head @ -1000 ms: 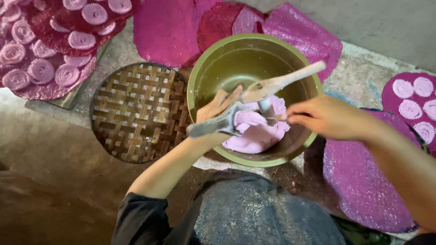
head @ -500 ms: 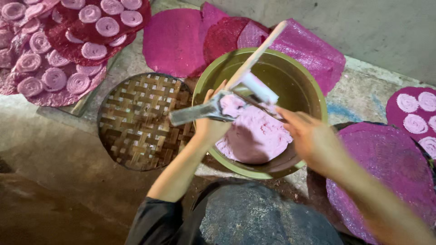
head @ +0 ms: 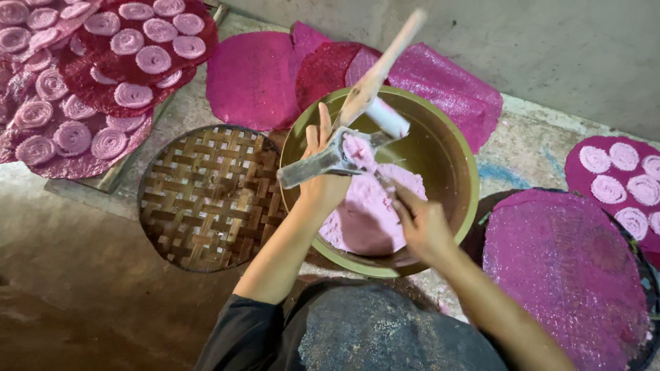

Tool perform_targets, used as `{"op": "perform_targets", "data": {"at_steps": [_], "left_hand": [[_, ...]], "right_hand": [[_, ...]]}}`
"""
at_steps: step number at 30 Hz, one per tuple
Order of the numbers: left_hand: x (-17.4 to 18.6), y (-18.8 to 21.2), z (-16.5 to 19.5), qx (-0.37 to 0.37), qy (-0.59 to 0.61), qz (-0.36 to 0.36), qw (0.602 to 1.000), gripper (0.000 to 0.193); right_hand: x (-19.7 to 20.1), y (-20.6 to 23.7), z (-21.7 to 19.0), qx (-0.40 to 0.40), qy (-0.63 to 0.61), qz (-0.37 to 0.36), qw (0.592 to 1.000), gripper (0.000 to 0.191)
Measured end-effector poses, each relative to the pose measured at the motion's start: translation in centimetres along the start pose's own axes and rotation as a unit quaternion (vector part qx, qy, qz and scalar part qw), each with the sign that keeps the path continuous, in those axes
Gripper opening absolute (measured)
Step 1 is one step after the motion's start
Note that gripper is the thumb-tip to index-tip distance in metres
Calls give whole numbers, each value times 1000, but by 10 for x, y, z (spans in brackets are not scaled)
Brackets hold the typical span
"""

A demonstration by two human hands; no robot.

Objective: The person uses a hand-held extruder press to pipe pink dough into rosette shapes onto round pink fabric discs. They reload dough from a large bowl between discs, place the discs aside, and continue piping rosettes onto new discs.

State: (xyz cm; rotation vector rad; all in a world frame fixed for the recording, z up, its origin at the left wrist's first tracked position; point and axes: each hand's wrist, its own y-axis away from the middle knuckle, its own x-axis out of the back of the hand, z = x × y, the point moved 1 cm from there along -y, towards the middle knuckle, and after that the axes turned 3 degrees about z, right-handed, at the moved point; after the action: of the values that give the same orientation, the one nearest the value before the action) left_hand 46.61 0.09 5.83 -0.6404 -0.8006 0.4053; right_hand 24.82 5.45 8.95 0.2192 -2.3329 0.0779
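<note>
My left hand (head: 322, 180) grips a metal dough press (head: 328, 162) with a long wooden lever (head: 382, 63), held over an olive-green bowl (head: 465, 180). A lump of pink dough sits in the press's mouth. My right hand (head: 421, 223) is inside the bowl, back upward. Its fingers stretch up toward the press and rest on the mound of pink dough (head: 363, 223). The wooden lever stands raised and tilted up to the right.
A round woven bamboo tray (head: 206, 199) lies left of the bowl. Pink mats with several spiral dough rounds lie at top left (head: 103, 82) and far right (head: 619, 172). Bare pink mats lie behind the bowl (head: 254, 75) and on a round tray at right (head: 564, 268).
My right hand let go of the wooden lever and dropped onto the dough in the bowl. The lever swung upward. The view shifted slightly down and left.
</note>
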Motion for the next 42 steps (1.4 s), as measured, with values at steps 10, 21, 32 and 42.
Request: {"op": "perform_targets", "data": {"at_steps": [10,21,32,42], "left_hand": [[23,18,-23,-4,-17,-135,991,93],[28,20,-6,-13,65,-120,990,71],[18,50,-17,72,403,-191,892,26],[12,28,-10,117,410,-215,879,61]], "right_hand": [[92,-58,0,-32,168,-309,936,32],[88,-77,-99,50,336,-310,888,36],[49,-10,-134,376,529,-180,739,19],[59,-14,-106,284,549,-146,772,18]]}}
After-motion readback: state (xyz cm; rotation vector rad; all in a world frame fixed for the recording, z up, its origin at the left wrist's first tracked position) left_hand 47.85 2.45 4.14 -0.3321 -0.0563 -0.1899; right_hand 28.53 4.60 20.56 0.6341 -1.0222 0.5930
